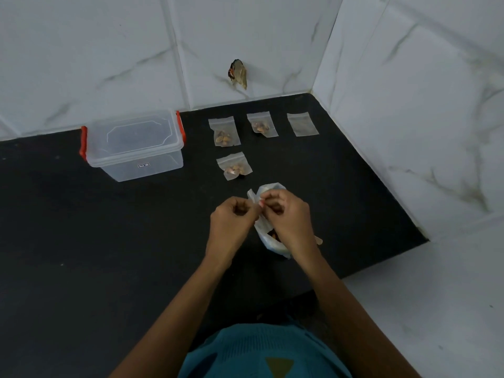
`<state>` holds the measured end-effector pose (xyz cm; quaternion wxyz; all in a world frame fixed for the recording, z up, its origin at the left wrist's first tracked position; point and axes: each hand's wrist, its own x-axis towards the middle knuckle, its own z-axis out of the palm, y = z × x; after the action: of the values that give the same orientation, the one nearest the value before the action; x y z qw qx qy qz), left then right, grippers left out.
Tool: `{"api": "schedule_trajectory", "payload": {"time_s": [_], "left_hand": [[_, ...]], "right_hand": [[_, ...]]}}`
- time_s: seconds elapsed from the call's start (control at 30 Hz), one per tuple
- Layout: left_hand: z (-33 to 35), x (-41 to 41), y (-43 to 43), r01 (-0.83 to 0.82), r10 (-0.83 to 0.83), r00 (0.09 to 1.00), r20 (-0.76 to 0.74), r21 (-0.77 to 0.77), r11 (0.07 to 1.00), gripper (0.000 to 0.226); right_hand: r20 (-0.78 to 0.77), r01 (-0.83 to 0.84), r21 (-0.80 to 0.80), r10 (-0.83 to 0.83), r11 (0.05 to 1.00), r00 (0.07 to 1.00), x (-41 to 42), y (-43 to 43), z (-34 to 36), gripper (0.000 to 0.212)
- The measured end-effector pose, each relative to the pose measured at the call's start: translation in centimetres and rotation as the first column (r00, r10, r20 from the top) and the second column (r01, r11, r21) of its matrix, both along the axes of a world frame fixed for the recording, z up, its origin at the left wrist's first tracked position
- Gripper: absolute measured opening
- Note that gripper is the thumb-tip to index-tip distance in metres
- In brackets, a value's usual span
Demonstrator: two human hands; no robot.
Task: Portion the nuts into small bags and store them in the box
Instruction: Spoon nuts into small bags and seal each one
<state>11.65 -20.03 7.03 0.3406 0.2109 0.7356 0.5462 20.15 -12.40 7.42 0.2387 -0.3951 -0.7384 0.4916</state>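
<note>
My left hand (231,216) and my right hand (286,214) meet over a white plastic bag of nuts (266,192), each pinching its top edge. A few brown nuts show inside the bag below my right hand. Three small clear zip bags hold nuts: one (234,166) just beyond my hands, one (224,131) behind it, one (262,124) further right. An empty small zip bag (302,124) lies at the far right. The clear box (133,144) with red clasps stands to the left, its lid on.
The black counter (95,241) ends at white marbled tile walls behind and to the right, forming a corner. A broken hole (238,73) shows in the back wall. The counter's front edge drops off near my right forearm.
</note>
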Motion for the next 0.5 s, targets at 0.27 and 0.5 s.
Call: {"api": "schedule_trajectory", "payload": {"time_s": [0.27, 0.5], "left_hand": [[-0.3, -0.5, 0.7, 0.034, -0.037, 0.998, -0.052, -0.06, 0.998, 0.01], [0.1, -1.0, 1.1, 0.103, -0.151, 0.953, -0.264, -0.186, 0.977, 0.021]], "right_hand": [[0.058, 0.011, 0.069, -0.015, 0.998, 0.998, 0.5, 1.3, -0.3, 0.016], [0.301, -0.091, 0.343, -0.017, 0.935, 0.954, 1.6, 3.2, 0.2, 0.002]]}}
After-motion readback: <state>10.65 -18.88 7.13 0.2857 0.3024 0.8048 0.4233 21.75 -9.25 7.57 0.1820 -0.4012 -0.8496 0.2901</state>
